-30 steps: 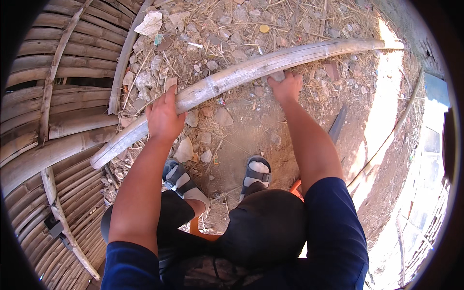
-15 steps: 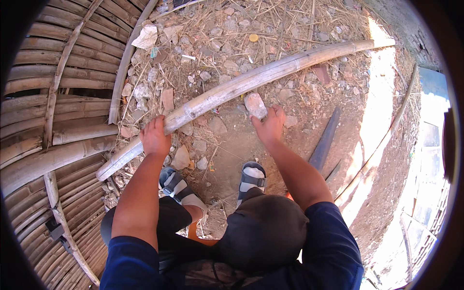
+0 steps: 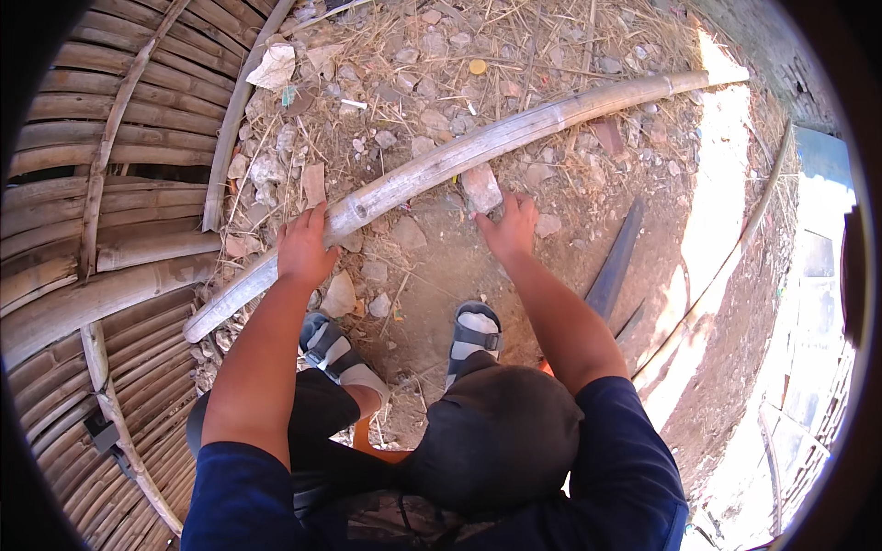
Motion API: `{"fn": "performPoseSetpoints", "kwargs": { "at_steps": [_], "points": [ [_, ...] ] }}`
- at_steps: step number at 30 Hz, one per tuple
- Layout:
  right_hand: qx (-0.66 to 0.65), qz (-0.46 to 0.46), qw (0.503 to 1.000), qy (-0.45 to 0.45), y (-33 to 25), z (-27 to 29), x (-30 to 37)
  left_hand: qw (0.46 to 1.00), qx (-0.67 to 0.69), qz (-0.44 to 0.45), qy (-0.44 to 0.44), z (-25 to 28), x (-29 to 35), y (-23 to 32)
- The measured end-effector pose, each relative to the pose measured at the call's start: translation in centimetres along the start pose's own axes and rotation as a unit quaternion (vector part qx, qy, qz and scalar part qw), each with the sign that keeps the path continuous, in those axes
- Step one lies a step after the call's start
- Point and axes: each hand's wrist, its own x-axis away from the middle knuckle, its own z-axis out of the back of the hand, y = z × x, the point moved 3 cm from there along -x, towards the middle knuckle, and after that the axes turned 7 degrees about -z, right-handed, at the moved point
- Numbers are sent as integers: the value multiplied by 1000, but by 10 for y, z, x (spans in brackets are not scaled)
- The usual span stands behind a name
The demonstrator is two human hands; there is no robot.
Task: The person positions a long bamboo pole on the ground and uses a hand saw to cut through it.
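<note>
Bamboo pole (image 3: 441,163): lies slantwise over the littered ground (image 3: 432,266), left end closer to the person, right end farther out in a sunlit strip; gently bowed.
Left hand (image 3: 305,246): closed over the pole, left of its middle, fingers to the far side, thumb to the near side. How hard it squeezes: can't tell.
Right hand (image 3: 511,228): on the pole's near side, off the pole, fingers part-bent at the stone (image 3: 481,188); can't tell if it grips or only touches.
Stone position: at the pole's near edge, around mid-length; contact with the pole unclear.
Pole handling: probably stiff, light for its length if hollow, but long enough to swing. Looks dry and smooth, so may slip a bit; the bow could make it roll.
Pole hold: palm over, hands spread either side of the middle, next to a node ring. Mind splinters.
Stone handling: likely hard, dense, rough; corners may crumble. Pinch across the narrow sides, fingertips out from under the pole.
Dark blade-like piece (image 3: 616,262): near side of the pole, right of the stone; sharpness unreadable, forearm best kept clear.
Slatted bamboo panel (image 3: 156,133): left of the pole.
</note>
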Motion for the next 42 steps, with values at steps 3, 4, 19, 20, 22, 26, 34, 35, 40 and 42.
{"fn": "performPoseSetpoints", "kwargs": {
  "at_steps": [3, 4, 19, 20, 22, 26, 34, 35, 40, 42],
  "points": [
    [-6, 20, 999, 42, 1, -5, -4, 992, -4, 41, -120, 6, -10, 9],
    [-9, 21, 999, 42, -1, -7, -8, 994, -9, 39, -104, 5, -7, 9],
    [-600, -300, 733, -109, 5, 29, -117, 998, 3, 44, -36, -28, 20, 9],
    [-617, -312, 716, -95, -5, 32, -129, 999, 4, 34, -25, -29, 18, 7],
    [-628, -329, 700, -88, -12, 39, -138, 1000, 5, 25, -18, -29, 21, 10],
    [-658, -322, 680, -36, -7, 44, -116, 1000, 18, 3, -1, -21, 33, 24],
    [-658, -301, 686, 80, 31, 65, -103, 998, 25, -59, 25, -14, 27, 41],
    [-662, -290, 686, 85, 42, 67, -103, 997, 26, -63, 25, -14, 22, 45],
    [-614, -368, 699, 10, 64, 83, -97, 997, 31, -31, -61, -4, -14, 65],
    [-608, -382, 696, -16, 80, 77, -89, 997, 13, -33, -69, -17, -12, 63]
  ]
}}
